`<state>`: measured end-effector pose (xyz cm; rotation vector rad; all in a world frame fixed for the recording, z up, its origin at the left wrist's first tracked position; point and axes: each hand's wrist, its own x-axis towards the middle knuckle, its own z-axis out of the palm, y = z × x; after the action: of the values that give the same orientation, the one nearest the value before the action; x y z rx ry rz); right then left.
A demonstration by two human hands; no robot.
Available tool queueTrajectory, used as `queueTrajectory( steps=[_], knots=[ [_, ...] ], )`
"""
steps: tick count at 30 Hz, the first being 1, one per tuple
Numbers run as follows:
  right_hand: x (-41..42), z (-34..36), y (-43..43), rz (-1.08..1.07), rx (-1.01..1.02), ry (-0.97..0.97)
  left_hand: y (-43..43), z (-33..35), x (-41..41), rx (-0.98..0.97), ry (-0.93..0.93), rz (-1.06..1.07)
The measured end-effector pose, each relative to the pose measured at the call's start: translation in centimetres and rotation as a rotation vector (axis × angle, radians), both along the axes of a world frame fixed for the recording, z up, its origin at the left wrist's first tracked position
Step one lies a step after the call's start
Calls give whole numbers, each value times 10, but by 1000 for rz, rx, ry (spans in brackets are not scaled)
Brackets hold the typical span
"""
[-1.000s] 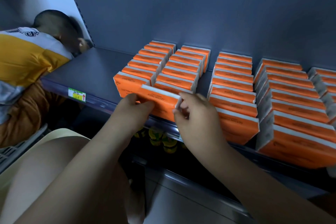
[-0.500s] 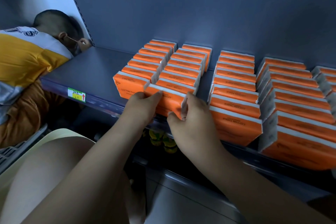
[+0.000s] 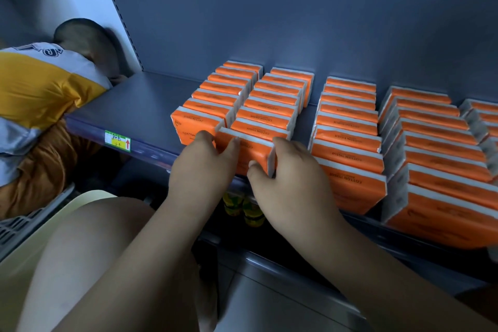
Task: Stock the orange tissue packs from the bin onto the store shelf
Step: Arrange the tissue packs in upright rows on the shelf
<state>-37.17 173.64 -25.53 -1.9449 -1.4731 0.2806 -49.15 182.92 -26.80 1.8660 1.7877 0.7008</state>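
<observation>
We hold the front pack at the shelf edge: left hand fingers curled on its left end, right hand pinching its right end.

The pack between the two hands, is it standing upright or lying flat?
Upright. The tissue pack stands on edge like its row, white top strip facing up, left hand and right hand at its ends.
</observation>
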Motion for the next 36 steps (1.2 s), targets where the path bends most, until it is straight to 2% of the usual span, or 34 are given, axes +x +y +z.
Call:
queueTrajectory(
  steps=[2, 6, 10, 14, 19, 21, 26, 29, 31, 36],
  knots=[
    [-1, 3, -2, 20, 37, -18, -9, 4, -5, 116, 68, -41],
    [-5, 8, -5, -30, 175, -153, -29, 27, -34, 455, 325, -44],
    [-19, 15, -9, 21, 263, -240, -45, 47, -94, 577, 378, 29],
    [-60, 28, -11, 264, 353, -143, -74, 38, -165, 595, 412, 124],
    [-171, 25, 10, 569, 394, -55, -103, -3, -241, 371, 501, 314],
    [-214, 6, 23, 664, 270, -82, -112, -23, -265, 282, 517, 350],
    [-270, -69, 56, 881, -286, -247, -112, -84, -310, 76, 630, 392],
    [-278, -110, 75, 830, -579, -370, -100, -117, -328, -55, 637, 363],
    [-284, -128, 85, 767, -678, -441, -89, -140, -336, -153, 599, 356],
    [-318, -171, 102, 699, -944, -372, -63, -211, -346, -451, 452, 322]
  ],
)
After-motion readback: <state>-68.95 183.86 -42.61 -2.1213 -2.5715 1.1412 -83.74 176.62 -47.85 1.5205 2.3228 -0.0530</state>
